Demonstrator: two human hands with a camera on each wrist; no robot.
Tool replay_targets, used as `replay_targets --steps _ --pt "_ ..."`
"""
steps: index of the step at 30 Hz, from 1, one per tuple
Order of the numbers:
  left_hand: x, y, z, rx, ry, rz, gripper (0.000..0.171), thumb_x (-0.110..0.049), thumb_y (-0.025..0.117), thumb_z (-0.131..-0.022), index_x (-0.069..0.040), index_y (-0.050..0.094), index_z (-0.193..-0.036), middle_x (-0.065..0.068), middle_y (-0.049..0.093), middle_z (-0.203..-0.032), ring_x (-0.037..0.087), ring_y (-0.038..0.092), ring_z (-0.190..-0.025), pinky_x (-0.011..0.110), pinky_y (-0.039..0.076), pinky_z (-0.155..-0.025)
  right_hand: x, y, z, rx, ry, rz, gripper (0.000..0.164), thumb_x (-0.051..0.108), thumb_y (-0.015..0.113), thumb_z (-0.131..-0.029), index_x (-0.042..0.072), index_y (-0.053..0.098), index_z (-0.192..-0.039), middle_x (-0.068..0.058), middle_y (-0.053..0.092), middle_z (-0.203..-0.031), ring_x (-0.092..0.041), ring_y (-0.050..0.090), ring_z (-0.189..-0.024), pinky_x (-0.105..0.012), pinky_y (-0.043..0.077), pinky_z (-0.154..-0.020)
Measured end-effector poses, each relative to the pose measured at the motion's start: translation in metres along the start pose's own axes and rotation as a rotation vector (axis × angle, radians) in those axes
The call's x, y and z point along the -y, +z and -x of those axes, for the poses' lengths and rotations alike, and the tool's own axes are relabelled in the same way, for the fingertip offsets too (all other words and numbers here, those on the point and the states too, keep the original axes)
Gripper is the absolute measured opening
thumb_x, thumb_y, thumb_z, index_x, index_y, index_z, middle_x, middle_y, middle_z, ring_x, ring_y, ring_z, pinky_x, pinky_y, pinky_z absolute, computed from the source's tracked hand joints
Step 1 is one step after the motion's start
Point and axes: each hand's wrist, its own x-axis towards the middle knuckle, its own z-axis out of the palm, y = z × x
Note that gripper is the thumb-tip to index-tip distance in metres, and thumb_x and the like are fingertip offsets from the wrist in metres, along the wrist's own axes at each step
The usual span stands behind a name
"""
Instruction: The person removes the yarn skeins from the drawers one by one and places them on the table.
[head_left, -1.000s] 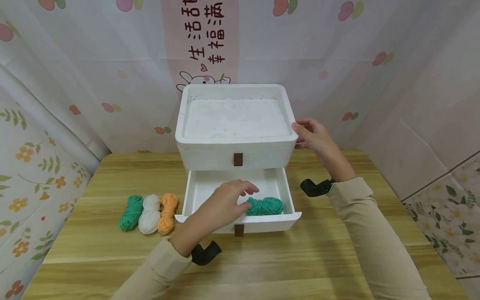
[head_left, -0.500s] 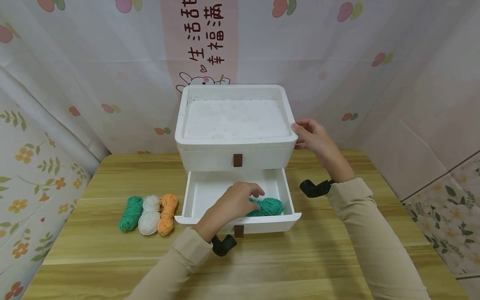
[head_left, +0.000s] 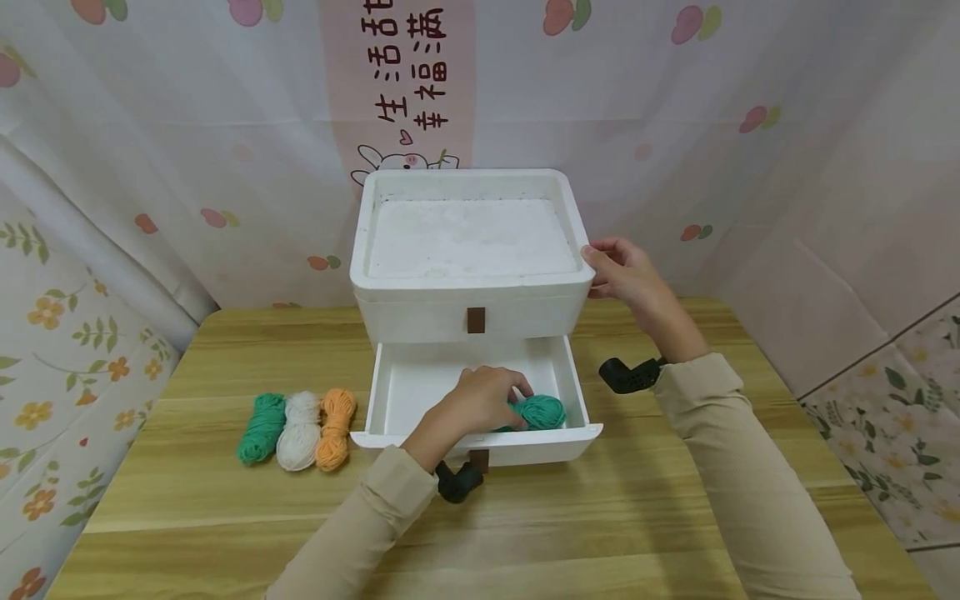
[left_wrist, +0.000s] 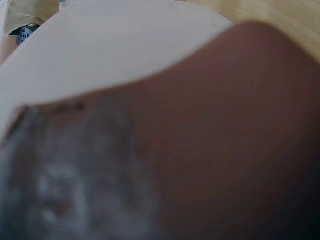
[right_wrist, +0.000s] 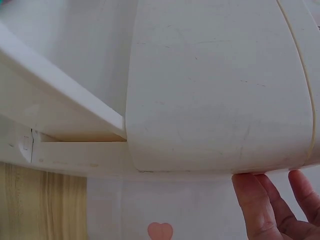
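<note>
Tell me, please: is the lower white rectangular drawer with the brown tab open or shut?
Open. The lower white rectangular drawer juts out below the white upper drawer; its inside shows, containing a green yarn bundle.

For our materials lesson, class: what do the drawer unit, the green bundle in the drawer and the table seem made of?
Drawer unit: probably white plastic, smooth; rounded corners and fine scuffs suggest it.
Green bundle: yarn, matt, with visible wound strands; which fibre, I cannot tell.
Table: wood or a wood-look surface, fairly smooth, judging by its streaked grain.
</note>
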Motion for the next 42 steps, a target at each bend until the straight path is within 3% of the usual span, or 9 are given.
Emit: replay_targets --steps 7,14,17,22,24,33,39,42 --pt "0.004 -0.001 -0.002 -0.018 -0.002 0.026 0.03 -0.015 0.073 -0.077 -0.011 0.066 -0.107 0.006 0.069 -0.095 0.019 0.06 -0.093 0.036 0.032 -0.083 0.001 0.0 0.001 0.006 0.001 0.01 0.058 0.039 0.044 -0.097 -0.004 0.031 -0.134 -0.005 0.045 -0.112 -0.007 0.057 -0.08 -0.019 0.052 -0.076" --pt "0.005 -0.012 0.007 -0.073 0.01 0.083 0.032 -0.016 0.071 -0.079 -0.012 0.064 -0.11 0.006 0.067 -0.098 0.022 0.059 -0.095 0.048 0.031 -0.096 0.001 -0.002 0.001 0.011 0.001 0.014 0.06 0.04 0.044 -0.096 -0.003 0.031 -0.135 -0.004 0.045 -0.113 -0.006 0.057 -0.081 -0.019 0.052 -0.077" --pt "0.005 -0.018 0.015 -0.108 0.014 0.113 0.032 -0.015 0.07 -0.079 -0.012 0.064 -0.11 0.007 0.066 -0.098 0.022 0.058 -0.094 0.044 0.04 -0.09 0.0 -0.003 0.002 0.018 0.004 0.009 0.061 0.041 0.045 -0.096 -0.003 0.031 -0.135 -0.004 0.045 -0.112 -0.006 0.058 -0.081 -0.021 0.053 -0.079" --pt "0.009 -0.028 0.03 -0.171 0.004 0.144 0.033 -0.015 0.07 -0.08 -0.013 0.063 -0.112 0.005 0.065 -0.097 0.018 0.057 -0.088 0.026 0.047 -0.065 -0.001 -0.003 0.002 0.027 0.008 0.001 0.061 0.041 0.045 -0.096 -0.003 0.031 -0.135 -0.004 0.046 -0.113 -0.007 0.057 -0.081 -0.021 0.053 -0.079" --pt "0.01 -0.034 0.036 -0.196 0.01 0.151 0.034 -0.014 0.07 -0.081 -0.013 0.062 -0.114 0.005 0.065 -0.097 0.018 0.057 -0.086 0.024 0.046 -0.063 -0.001 -0.003 0.001 0.025 0.006 0.002 0.061 0.041 0.045 -0.096 -0.003 0.031 -0.135 -0.004 0.046 -0.113 -0.007 0.057 -0.081 -0.021 0.053 -0.079" --pt "0.025 -0.061 0.072 -0.293 0.03 0.209 0.039 -0.013 0.066 -0.084 -0.009 0.057 -0.122 0.009 0.064 -0.101 0.02 0.053 -0.086 0.027 0.046 -0.066 0.001 -0.003 0.001 0.018 0.005 0.003 0.06 0.04 0.044 -0.097 -0.004 0.031 -0.135 -0.004 0.046 -0.111 -0.007 0.057 -0.08 -0.02 0.052 -0.077" --pt "0.046 -0.08 0.101 -0.356 0.013 0.252 0.039 -0.011 0.063 -0.088 -0.006 0.052 -0.125 0.012 0.061 -0.103 0.02 0.05 -0.084 0.031 0.046 -0.073 0.0 -0.003 0.0 0.011 0.012 0.005 0.058 0.039 0.043 -0.097 -0.004 0.031 -0.134 -0.002 0.045 -0.11 -0.006 0.057 -0.079 -0.021 0.052 -0.077" --pt "0.059 -0.089 0.118 -0.415 -0.015 0.219 0.04 -0.014 0.062 -0.089 -0.004 0.051 -0.126 0.014 0.062 -0.106 0.018 0.052 -0.083 0.028 0.047 -0.073 0.001 -0.002 -0.001 0.015 0.013 0.011 0.059 0.04 0.043 -0.097 -0.003 0.031 -0.134 -0.003 0.045 -0.111 -0.006 0.057 -0.08 -0.024 0.053 -0.08"
